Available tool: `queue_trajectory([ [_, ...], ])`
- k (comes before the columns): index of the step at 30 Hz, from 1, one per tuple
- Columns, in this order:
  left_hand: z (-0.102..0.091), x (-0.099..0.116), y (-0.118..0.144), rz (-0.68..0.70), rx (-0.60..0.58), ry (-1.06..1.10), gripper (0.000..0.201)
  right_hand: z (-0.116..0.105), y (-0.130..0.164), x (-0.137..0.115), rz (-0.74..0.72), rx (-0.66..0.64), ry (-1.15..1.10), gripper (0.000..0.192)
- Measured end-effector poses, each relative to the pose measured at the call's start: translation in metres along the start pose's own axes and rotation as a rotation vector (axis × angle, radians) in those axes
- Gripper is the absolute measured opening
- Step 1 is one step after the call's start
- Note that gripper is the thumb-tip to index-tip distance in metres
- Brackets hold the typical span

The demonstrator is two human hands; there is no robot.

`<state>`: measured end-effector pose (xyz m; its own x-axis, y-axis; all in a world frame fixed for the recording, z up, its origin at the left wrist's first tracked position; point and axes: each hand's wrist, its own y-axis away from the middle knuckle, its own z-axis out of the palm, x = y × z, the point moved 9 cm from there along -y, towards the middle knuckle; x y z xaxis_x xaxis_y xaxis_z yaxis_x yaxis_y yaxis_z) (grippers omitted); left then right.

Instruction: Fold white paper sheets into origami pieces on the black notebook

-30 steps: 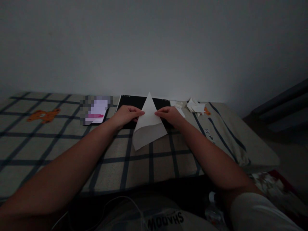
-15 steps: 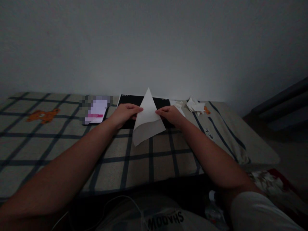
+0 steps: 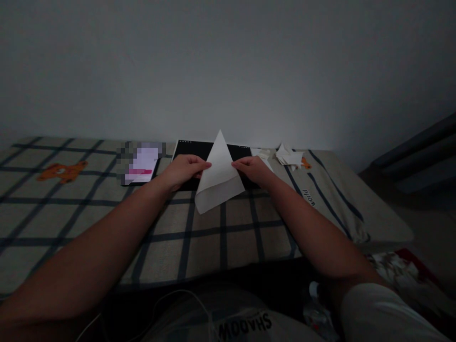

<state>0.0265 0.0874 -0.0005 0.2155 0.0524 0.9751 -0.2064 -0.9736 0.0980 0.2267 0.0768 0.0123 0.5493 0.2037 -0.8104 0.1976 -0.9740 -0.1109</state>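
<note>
A white sheet of paper (image 3: 220,164), folded or rolled to a pointed cone-like shape, is held up with its tip toward the wall and its wider end toward me. My left hand (image 3: 187,168) pinches its left edge between thumb and fingers. On the opposite edge, my right hand (image 3: 253,168) pinches it the same way. Behind and under the paper lies a flat black board or pad (image 3: 192,148) with small white marks along its far edge. The hands and paper hide much of it.
A phone (image 3: 142,164) with a lit screen lies left on the checked cloth (image 3: 206,242). Crumpled or folded white paper (image 3: 289,157) sits to the right. The wall (image 3: 228,71) rises behind. Below on the right are a plastic bottle (image 3: 315,304) and a heap of pale scraps (image 3: 392,268).
The paper's lower flap has lifted slightly and its near corner has shifted a little left. Both hands keep their pinch and have barely moved.
</note>
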Motion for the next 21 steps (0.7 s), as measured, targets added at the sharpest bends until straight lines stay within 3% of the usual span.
queue_trajectory([
  [5, -0.004, 0.006, 0.003, 0.025, 0.039, -0.078, 0.019, 0.003, 0.001, 0.005, 0.017, -0.047, -0.127, 0.024],
  [9, -0.006, 0.005, 0.002, 0.010, 0.061, -0.032, 0.020, 0.002, -0.001, 0.010, 0.007, -0.041, -0.107, 0.024],
  [16, 0.011, -0.014, -0.001, -0.118, -0.200, 0.120, 0.022, -0.003, -0.003, 0.013, 0.026, 0.004, -0.069, 0.023],
  [21, 0.003, -0.006, -0.001, -0.057, -0.061, 0.043, 0.016, -0.001, -0.003, 0.013, 0.048, -0.016, -0.122, 0.022],
])
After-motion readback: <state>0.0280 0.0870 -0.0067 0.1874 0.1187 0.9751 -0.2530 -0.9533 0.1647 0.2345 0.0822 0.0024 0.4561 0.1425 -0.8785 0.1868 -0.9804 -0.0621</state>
